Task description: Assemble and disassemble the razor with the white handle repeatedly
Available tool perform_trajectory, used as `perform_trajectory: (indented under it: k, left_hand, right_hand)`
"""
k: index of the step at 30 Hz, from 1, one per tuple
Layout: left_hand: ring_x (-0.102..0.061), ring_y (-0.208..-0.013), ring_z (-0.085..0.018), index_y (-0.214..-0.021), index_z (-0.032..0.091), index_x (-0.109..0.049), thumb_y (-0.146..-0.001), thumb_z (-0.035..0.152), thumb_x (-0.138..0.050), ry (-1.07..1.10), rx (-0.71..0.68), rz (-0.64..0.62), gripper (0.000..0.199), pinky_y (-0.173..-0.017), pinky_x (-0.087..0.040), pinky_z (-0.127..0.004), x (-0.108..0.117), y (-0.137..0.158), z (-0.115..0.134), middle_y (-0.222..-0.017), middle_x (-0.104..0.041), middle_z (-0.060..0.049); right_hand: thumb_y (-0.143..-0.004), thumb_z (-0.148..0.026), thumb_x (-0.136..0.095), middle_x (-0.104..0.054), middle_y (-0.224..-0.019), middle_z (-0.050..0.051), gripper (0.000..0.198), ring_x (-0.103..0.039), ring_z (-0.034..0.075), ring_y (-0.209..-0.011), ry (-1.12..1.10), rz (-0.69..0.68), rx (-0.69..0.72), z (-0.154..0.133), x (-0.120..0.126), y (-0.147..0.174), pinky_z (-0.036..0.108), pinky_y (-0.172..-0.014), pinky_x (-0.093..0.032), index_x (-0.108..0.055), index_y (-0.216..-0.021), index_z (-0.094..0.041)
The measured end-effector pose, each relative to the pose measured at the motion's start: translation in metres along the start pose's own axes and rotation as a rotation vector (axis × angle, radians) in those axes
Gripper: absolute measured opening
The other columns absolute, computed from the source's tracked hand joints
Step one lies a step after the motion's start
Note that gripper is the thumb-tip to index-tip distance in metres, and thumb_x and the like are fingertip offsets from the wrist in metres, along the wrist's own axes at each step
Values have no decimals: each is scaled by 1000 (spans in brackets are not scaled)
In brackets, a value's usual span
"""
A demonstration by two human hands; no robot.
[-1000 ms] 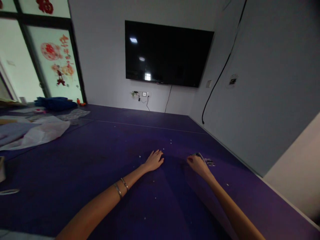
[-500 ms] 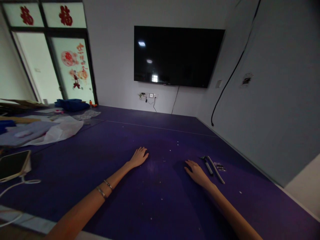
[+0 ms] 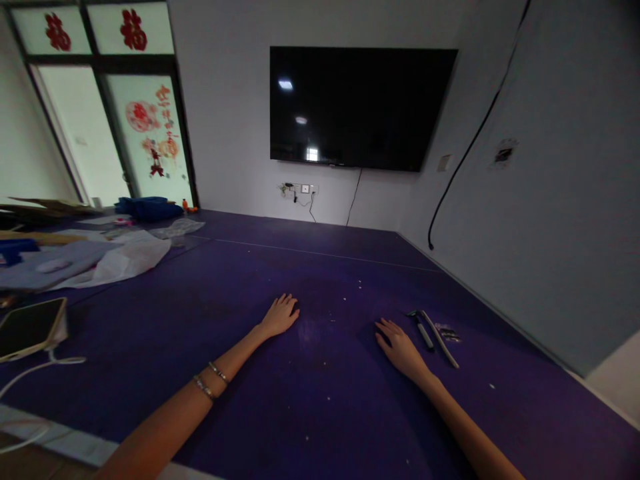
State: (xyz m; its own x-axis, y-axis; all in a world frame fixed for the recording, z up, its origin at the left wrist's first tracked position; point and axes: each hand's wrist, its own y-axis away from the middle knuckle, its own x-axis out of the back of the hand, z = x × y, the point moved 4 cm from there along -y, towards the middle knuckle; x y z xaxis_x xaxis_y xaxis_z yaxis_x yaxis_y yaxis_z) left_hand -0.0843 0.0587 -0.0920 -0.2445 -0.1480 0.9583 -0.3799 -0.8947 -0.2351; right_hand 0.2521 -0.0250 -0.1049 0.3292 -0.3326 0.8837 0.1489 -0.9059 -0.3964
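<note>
My left hand (image 3: 281, 316) lies palm down on the purple tabletop (image 3: 260, 400), fingers stretched out, with two bracelets (image 3: 211, 380) on its forearm. Some distance to the right, my right hand (image 3: 399, 345) rests flat on the same surface, its fingers extended and nothing in them. Just beyond it lies a small razor-like tool (image 3: 425, 335) with a dark head and grey handle; its exact kind is unclear. Beside that are a thin, slightly curved pale grey strip (image 3: 441, 340) and a small clear packet (image 3: 448, 333) with dark pieces inside.
At the left are a phone (image 3: 33, 328) with a white cable (image 3: 65, 361), a white plastic sheet (image 3: 133, 259) and a blue cloth bundle (image 3: 149, 208). A black cable (image 3: 467, 150) hangs along the right wall. A television (image 3: 360, 110) is mounted on the far wall.
The view has shifted slightly, so most things sit a little further right in the picture. Both hands keep their flat pose on the tabletop.
</note>
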Motion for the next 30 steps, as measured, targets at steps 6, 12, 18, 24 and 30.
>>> perform_trajectory:
  k: [6,12,18,24,30]
  left_hand:
    - [-27,-133,-28,-126,13,-47,-89,38,-31,6,-1,-6,47,-107,-24,-45,2,4,2,-140,-38,-14]
    - [-27,-133,-29,-127,12,-47,-90,38,-30,27,-8,-7,48,-107,-24,-45,3,6,2,-140,-39,-15]
    - [-27,-133,-28,-126,13,-48,-89,38,-31,51,-8,-1,48,-107,-24,-45,3,6,1,-140,-39,-14]
    - [-27,-134,-27,-126,12,-48,-89,38,-31,60,-24,3,48,-107,-23,-45,2,4,0,-140,-39,-15]
    - [-28,-133,-28,-126,11,-48,-89,37,-31,41,-12,4,48,-107,-24,-44,4,5,1,-139,-40,-15]
  right_hand:
    - [-87,-34,-39,-51,-130,16,44,-40,27,-126,-19,1,7,0,1,2,43,-102,-36,-57,-121,-11]
    - [-88,-33,-39,-50,-131,17,45,-40,28,-126,-12,-16,4,-1,2,2,43,-103,-34,-56,-122,-9]
    - [-87,-34,-40,-50,-131,15,44,-40,27,-126,-34,-9,-9,-1,3,2,44,-104,-33,-57,-121,-12]
    - [-88,-33,-38,-49,-132,17,46,-40,28,-126,-11,-28,-2,-4,5,2,43,-104,-33,-56,-122,-8]
    - [-88,-32,-39,-49,-131,17,44,-41,27,-125,-30,-18,-15,-10,11,2,43,-103,-34,-57,-121,-9]
